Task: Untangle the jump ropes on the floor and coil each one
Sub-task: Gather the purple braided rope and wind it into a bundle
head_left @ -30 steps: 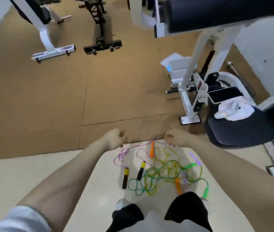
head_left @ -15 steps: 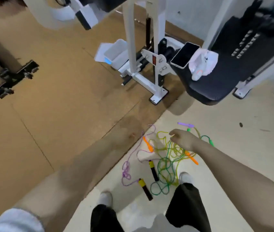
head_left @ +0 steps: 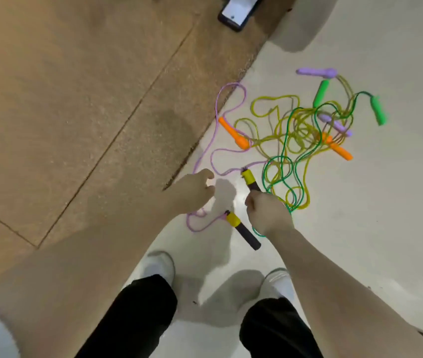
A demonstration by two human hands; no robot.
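Several jump ropes lie tangled on the pale floor. The yellow cord and green cord knot together in the middle, among orange handles, green handles and purple handles. A thin purple cord runs left to two black-and-yellow handles. My right hand grips the upper black-and-yellow handle by its dark end. The other black-and-yellow handle lies on the floor just left of that hand. My left hand hovers over the purple cord with loosely curved fingers, holding nothing that I can see.
A brown rubber mat covers the left half, its edge running diagonally beside the ropes. A white machine foot stands at the top. My two white shoes are planted right below the handles.
The view has dropped closer to the floor. My right hand left the yellow tangle and took the black-and-yellow handle. My left hand came forward to the purple cord.
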